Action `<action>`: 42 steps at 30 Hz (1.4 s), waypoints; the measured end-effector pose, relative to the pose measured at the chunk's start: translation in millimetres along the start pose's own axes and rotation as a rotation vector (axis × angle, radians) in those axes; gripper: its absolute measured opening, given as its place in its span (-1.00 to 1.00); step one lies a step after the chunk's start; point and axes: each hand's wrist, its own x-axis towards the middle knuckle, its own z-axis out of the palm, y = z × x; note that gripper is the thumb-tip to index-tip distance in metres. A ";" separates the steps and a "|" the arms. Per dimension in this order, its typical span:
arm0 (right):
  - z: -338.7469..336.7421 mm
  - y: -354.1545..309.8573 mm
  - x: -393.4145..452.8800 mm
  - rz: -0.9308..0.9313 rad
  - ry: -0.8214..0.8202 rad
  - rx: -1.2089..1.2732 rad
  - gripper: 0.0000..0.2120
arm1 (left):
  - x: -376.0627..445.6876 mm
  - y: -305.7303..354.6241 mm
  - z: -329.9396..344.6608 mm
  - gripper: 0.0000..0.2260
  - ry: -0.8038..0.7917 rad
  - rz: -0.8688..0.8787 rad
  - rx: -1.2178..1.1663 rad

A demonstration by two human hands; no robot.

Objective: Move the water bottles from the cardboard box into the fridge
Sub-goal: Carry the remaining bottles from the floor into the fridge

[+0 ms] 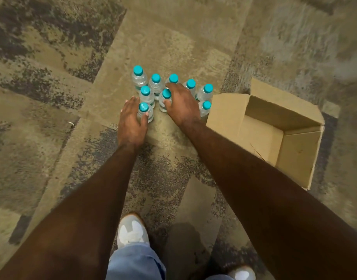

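Note:
Several small clear water bottles with teal caps (155, 83) stand upright in a cluster on the carpet. My left hand (131, 120) wraps around the nearest bottle (145, 112), thumb on its right side. My right hand (180, 104) lies over the middle of the cluster, its thumb against a bottle (165, 100); whether the fingers grip anything is hidden. The cardboard box (226, 112) stands open and empty to the right of the bottles, flaps up. No fridge is in view.
Patterned beige and grey carpet (52, 118) covers the whole floor. My feet in grey-white shoes (132, 231) and blue trouser legs (133, 261) are at the bottom, just behind the bottles.

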 end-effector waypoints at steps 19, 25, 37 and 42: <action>53.3 16.1 19.9 0.146 0.233 0.255 -0.77 | 17.2 -22.3 27.5 -0.65 0.137 -0.067 -0.356; 32.2 23.8 -17.3 0.154 0.274 0.513 -0.63 | 5.9 -7.5 8.5 -0.68 0.152 -0.018 -0.361; -92.6 33.4 -117.6 0.441 0.436 1.118 -0.67 | -38.3 95.0 -43.8 -0.72 0.020 -0.027 -0.587; -148.2 41.4 -167.3 0.526 0.515 1.233 -0.71 | -61.4 159.8 -54.5 -0.73 -0.004 -0.012 -0.717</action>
